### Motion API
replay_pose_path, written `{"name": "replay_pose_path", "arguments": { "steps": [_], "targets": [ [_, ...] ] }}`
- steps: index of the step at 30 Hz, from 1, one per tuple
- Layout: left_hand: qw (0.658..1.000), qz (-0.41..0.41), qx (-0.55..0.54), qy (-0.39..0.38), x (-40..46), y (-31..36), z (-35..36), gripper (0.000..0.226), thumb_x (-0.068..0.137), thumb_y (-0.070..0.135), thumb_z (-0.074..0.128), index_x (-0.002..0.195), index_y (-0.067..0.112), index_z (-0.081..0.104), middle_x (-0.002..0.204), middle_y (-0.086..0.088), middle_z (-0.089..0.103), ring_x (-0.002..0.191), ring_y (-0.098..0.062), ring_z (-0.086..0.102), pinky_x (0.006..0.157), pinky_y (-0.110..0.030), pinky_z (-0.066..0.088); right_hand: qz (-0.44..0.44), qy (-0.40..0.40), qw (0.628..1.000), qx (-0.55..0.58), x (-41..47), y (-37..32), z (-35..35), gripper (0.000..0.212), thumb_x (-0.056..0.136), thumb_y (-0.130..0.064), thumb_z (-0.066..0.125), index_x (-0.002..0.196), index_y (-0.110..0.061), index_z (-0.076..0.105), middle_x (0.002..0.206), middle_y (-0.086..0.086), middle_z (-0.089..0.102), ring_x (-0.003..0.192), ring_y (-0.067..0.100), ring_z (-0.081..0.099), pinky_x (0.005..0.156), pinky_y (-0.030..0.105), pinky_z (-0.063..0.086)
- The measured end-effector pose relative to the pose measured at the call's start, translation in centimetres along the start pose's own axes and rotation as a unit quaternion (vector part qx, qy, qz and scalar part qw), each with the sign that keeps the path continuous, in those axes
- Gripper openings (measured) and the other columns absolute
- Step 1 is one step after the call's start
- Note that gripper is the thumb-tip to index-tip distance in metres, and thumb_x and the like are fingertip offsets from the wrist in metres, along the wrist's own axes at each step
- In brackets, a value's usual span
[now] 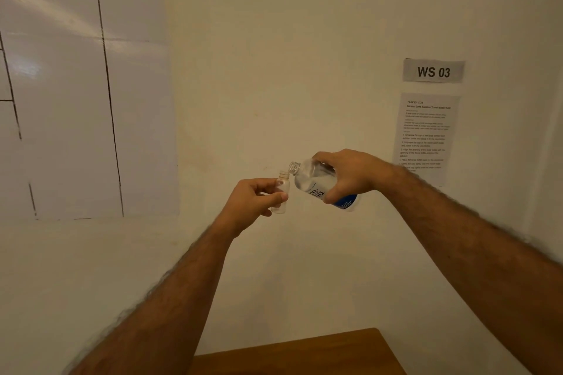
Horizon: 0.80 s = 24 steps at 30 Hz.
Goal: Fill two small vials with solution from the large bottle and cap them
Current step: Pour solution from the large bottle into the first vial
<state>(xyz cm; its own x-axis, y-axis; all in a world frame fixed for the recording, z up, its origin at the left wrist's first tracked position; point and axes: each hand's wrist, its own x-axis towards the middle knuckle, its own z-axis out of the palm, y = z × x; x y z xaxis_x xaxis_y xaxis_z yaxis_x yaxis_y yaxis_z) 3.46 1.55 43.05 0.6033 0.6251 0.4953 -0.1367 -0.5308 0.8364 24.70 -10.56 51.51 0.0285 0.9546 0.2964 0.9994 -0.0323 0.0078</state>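
We hold the small vial (282, 192) upright in our left hand (254, 202), with thumb and fingers curled around its body, high in the air in front of the wall. Its neck is open and it looks empty, though the clear plastic makes this hard to judge. The large bottle (320, 184) is gripped by our right hand (350, 175) around its lower body, tilted with the uncapped mouth toward the left, just beside and slightly above the vial's neck. No stream is visible yet. To do this step well, we think the bottle mouth should come directly over the narrow neck before we tip more, and the tilt should grow slowly, because the wide mouth can easily pour past the small opening. Keeping the vial vertical and both wrists steady will help. Around the hands there is free room on all sides. The wooden table (304, 353) shows only its corner far below, so any spill falls on it or past its edge. A paper sheet (426, 137) and a sign (433, 71) hang on the wall at right.
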Motion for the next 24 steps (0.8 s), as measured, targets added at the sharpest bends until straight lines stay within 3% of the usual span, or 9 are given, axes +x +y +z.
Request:
{"name": "replay_pose_path", "arguments": {
  "steps": [4,9,16,21,24],
  "targets": [
    [1.0,-0.004,-0.007,0.0,0.1,-0.2,0.2,0.023,0.081,0.015,0.076,0.104,0.018,0.073,0.09,0.003,0.075,0.077,-0.009,0.07,0.061,-0.023,0.055,0.0,-0.004,1.0,-0.008,0.0,0.0,-0.2,0.073,0.061,-0.052,0.078,0.123,-0.036,0.043,0.097,-0.014,0.057,0.084,0.013,0.062,0.06,0.023,0.049],
    [1.0,-0.001,-0.031,-0.002,0.1,-0.3,0.4,0.023,0.082,0.012,0.075,0.1,0.026,0.071,0.084,0.002,0.075,0.075,-0.011,0.069,0.063,-0.025,0.056,-0.002,-0.008,1.0,-0.029,0.1,0.0,-0.6,0.072,0.061,-0.051,0.078,0.122,-0.036,0.043,0.097,-0.014,0.057,0.084,0.014,0.062,0.058,0.023,0.045],
    [1.0,-0.006,-0.026,-0.003,0.2,-0.3,0.6,0.024,0.082,0.012,0.076,0.104,0.017,0.072,0.088,-0.001,0.074,0.076,-0.012,0.068,0.064,-0.026,0.056,0.004,-0.021,0.998,-0.063,0.1,0.1,-1.1,0.071,0.063,-0.051,0.078,0.122,-0.035,0.043,0.101,-0.01,0.061,0.086,0.016,0.062,0.064,0.029,0.053],
    [1.0,-0.005,-0.028,-0.005,0.2,-0.3,0.8,0.027,0.082,0.012,0.075,0.108,0.017,0.071,0.086,-0.001,0.074,0.075,-0.012,0.068,0.065,-0.028,0.058,0.004,-0.023,0.997,-0.072,0.0,0.0,-1.4,0.07,0.064,-0.049,0.077,0.123,-0.035,0.043,0.1,-0.01,0.06,0.086,0.016,0.061,0.062,0.027,0.049],
    [1.0,-0.003,-0.031,-0.005,0.2,-0.2,0.9,0.021,0.082,0.011,0.075,0.099,0.023,0.072,0.083,0.001,0.075,0.074,-0.012,0.068,0.066,-0.028,0.058,0.004,-0.025,0.997,-0.077,0.0,0.0,-1.7,0.069,0.065,-0.048,0.078,0.123,-0.035,0.043,0.099,-0.012,0.058,0.086,0.016,0.06,0.06,0.026,0.044]
  ]
}}
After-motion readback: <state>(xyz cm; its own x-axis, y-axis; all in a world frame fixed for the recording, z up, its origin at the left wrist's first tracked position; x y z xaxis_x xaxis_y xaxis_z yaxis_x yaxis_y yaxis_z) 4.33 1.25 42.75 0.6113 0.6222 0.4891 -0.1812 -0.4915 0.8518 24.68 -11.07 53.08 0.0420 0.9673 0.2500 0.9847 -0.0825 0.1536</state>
